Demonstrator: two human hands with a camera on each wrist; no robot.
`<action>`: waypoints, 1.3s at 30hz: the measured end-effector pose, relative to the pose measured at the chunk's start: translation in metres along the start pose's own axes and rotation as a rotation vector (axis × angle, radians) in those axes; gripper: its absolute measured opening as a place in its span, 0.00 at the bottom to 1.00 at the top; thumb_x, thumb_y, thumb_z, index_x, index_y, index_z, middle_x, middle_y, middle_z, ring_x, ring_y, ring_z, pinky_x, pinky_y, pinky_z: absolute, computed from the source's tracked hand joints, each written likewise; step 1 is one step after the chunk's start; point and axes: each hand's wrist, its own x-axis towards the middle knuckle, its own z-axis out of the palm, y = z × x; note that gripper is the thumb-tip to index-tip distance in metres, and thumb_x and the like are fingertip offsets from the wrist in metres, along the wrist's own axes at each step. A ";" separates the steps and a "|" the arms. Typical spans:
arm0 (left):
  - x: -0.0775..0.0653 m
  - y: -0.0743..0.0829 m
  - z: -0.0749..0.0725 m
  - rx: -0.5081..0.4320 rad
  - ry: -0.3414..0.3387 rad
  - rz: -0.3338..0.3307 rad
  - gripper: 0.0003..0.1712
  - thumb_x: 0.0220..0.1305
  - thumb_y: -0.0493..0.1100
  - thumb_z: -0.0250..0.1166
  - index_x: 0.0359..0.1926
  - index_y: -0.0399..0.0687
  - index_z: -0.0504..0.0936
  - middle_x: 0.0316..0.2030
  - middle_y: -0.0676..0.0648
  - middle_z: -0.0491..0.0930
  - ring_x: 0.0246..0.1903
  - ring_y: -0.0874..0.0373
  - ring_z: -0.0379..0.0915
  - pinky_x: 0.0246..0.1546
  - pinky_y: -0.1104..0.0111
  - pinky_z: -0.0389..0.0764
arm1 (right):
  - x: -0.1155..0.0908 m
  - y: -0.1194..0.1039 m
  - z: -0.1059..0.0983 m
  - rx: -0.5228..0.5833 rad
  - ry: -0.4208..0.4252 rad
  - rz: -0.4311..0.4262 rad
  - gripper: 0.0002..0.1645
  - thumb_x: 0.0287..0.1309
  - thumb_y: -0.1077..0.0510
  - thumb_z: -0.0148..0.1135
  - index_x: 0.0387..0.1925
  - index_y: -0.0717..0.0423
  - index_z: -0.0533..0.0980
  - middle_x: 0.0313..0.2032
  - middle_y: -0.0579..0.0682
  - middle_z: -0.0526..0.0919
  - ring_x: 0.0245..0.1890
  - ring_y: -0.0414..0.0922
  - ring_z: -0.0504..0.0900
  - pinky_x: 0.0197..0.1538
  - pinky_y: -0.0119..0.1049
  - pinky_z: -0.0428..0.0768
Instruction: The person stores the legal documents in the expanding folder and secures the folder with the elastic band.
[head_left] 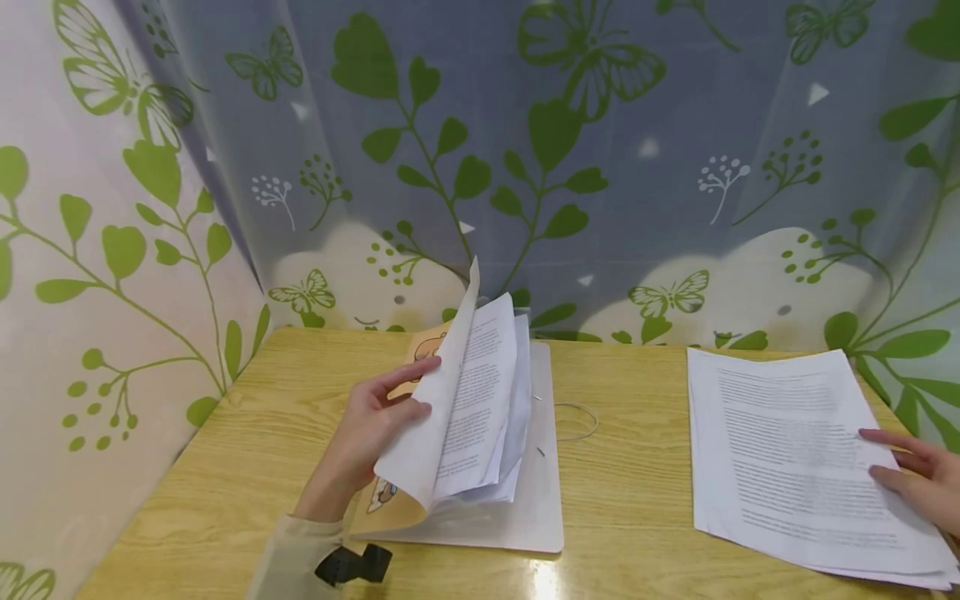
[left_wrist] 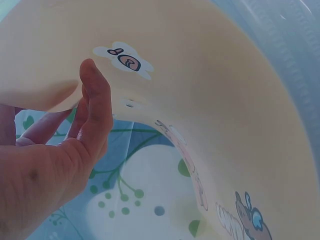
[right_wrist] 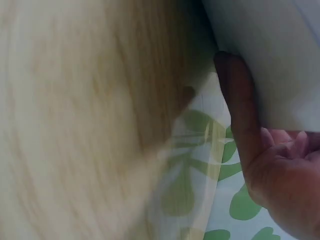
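A folder (head_left: 551,500) with a pale back board lies on the table, its orange cover (left_wrist: 200,75) printed with cartoon drawings. My left hand (head_left: 375,421) pinches this cover near its free edge and holds it raised and bent, with its white inner side (head_left: 442,400) towards the pages. In the left wrist view the left hand (left_wrist: 75,140) grips the curved cover. Printed sheets (head_left: 480,375) stand partly lifted inside the folder. To the right lies a stack of printed papers (head_left: 787,450); my right hand (head_left: 918,475) grips its right edge, seen closely in the right wrist view (right_wrist: 280,170).
A thin pale loop (head_left: 592,421) extends from the folder's right side onto the wooden table (head_left: 622,500). Behind the table hangs a curtain (head_left: 465,125) with green leaves and butterflies, and it continues along both sides. A black strap (head_left: 352,565) sits at the left sleeve.
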 end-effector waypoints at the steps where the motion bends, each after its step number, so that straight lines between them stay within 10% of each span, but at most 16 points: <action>1: 0.000 0.000 0.000 0.001 -0.001 0.001 0.32 0.66 0.30 0.59 0.70 0.51 0.76 0.54 0.34 0.81 0.35 0.52 0.85 0.33 0.62 0.88 | -0.001 0.000 0.000 0.014 0.012 -0.013 0.31 0.63 0.72 0.58 0.67 0.52 0.74 0.35 0.55 0.85 0.25 0.19 0.71 0.28 0.27 0.77; 7: 0.000 0.000 0.000 0.000 -0.004 0.003 0.32 0.65 0.30 0.59 0.70 0.51 0.76 0.52 0.35 0.82 0.35 0.52 0.86 0.33 0.61 0.88 | -0.010 -0.004 0.003 0.220 0.082 -0.106 0.47 0.65 0.74 0.55 0.51 0.07 0.66 0.32 0.07 0.65 0.26 0.17 0.74 0.26 0.24 0.76; 22: 0.000 -0.002 0.001 -0.014 -0.008 0.013 0.32 0.66 0.29 0.59 0.70 0.49 0.76 0.66 0.39 0.74 0.38 0.53 0.85 0.34 0.62 0.89 | -0.026 -0.022 0.008 0.509 0.047 -0.122 0.39 0.67 0.73 0.57 0.49 0.15 0.77 0.36 0.12 0.78 0.28 0.20 0.79 0.26 0.21 0.75; 39: 0.000 -0.002 0.004 0.010 0.009 0.002 0.29 0.66 0.30 0.58 0.67 0.48 0.78 0.68 0.41 0.73 0.35 0.53 0.85 0.32 0.64 0.88 | -0.031 -0.037 0.014 0.417 0.011 -0.097 0.31 0.67 0.61 0.65 0.66 0.29 0.76 0.42 0.06 0.73 0.38 0.13 0.77 0.34 0.14 0.73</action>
